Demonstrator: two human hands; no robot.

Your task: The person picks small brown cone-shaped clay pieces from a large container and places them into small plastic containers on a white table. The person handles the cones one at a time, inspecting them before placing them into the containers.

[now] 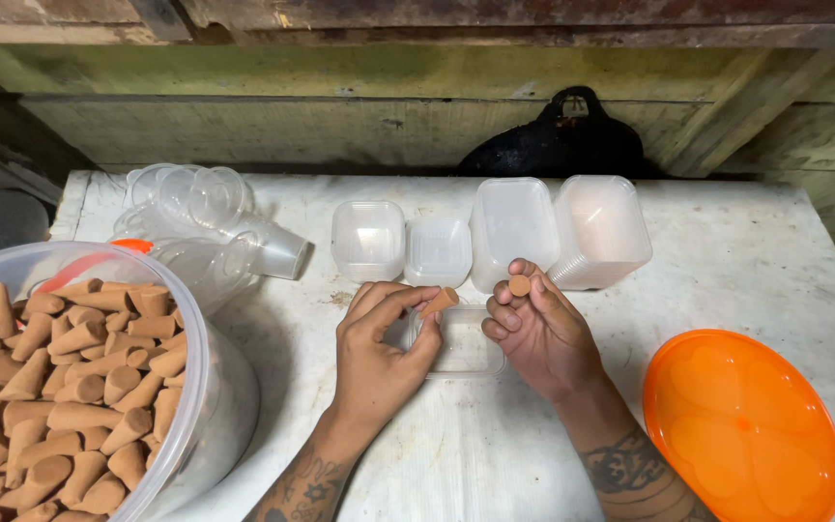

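My left hand [379, 348] pinches a small brown cone [441, 301] between thumb and fingers, just above a small clear rectangular container [464, 356] on the white table. My right hand [538, 333] holds another brown cone [519, 285] with its round base facing up, over the same container's far right corner. Both hands hover close together at the table's middle. A large clear tub [207, 387] filled with several brown cones [70, 377] stands at the left.
Stacks of clear rectangular containers [509, 227] and lids [369, 240] line the back. Nested clear plastic cups [229, 227] lie on their side at back left. An orange lid [741, 425] lies at the right. A black bag [562, 145] leans on the wooden wall.
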